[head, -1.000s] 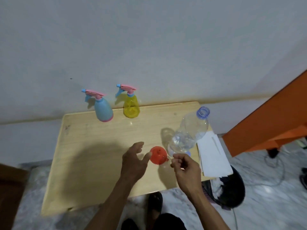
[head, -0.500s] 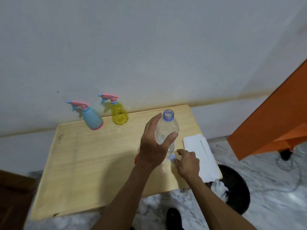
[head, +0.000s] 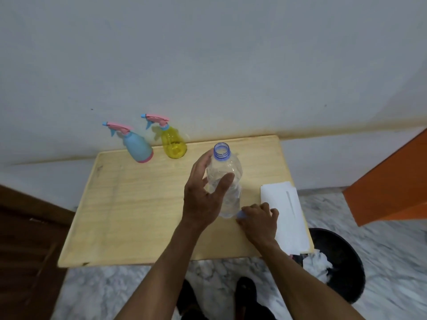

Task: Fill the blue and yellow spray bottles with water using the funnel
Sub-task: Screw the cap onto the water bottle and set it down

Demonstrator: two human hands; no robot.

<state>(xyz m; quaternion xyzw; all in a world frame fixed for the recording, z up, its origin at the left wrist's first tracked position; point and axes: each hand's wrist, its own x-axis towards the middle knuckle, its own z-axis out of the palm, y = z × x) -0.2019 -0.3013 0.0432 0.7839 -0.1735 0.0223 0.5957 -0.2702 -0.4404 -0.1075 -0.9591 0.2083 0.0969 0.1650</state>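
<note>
A clear water bottle [head: 227,172] with an open blue neck stands upright on the wooden table [head: 138,204], and my left hand [head: 203,199] is wrapped around its left side. My right hand [head: 258,218] rests on the table beside the bottle's base, pinching a small blue bottle cap [head: 241,214]. The blue spray bottle [head: 137,146] and the yellow spray bottle [head: 173,140], both with pink trigger heads on, stand at the table's far edge against the wall. The orange funnel is hidden behind my left hand.
A white sheet of paper [head: 286,211] lies on the table's right edge. A black bin [head: 342,262] with white rubbish stands on the marble floor at the right. An orange panel [head: 392,185] rises at the far right. My feet show below the table.
My left hand left the orange funnel and gripped the water bottle. My right hand lowered to the table beside the bottle's base with the cap. The funnel went out of sight.
</note>
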